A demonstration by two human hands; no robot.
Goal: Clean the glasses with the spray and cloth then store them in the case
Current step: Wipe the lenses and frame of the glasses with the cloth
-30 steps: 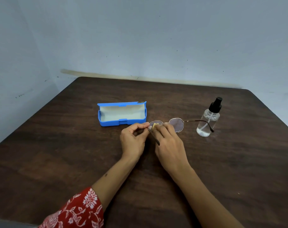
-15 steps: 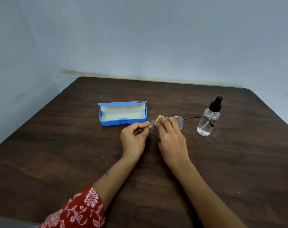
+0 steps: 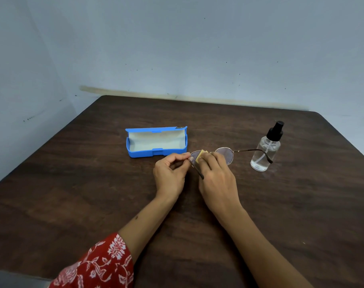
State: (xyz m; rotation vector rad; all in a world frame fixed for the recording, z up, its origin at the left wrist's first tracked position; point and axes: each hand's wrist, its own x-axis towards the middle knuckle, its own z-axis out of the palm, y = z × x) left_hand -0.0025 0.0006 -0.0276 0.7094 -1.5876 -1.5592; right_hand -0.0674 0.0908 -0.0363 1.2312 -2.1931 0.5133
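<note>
So the left hand (image 3: 171, 177) pinches the glasses (image 3: 225, 155) mid-table, right hand (image 3: 217, 178) fingers pressing a yellow cloth (image 3: 200, 155) on the lens.

**Colours on the table**

The dark brown wood-grain table (image 3: 93, 194) carries a bright blue hard plastic glasses case (image 3: 156, 152) with a pale off-white lining. The thin metal-framed round glasses (image 3: 226, 155) have faintly purple-grey lenses and dark temple tips. A small pale yellow cloth (image 3: 200, 155) shows against one lens. The clear plastic spray bottle (image 3: 264, 156) has a black pump top. A red sleeve with a white floral print (image 3: 98, 265) covers one arm. The wall (image 3: 177, 48) is pale blue-grey.
</note>
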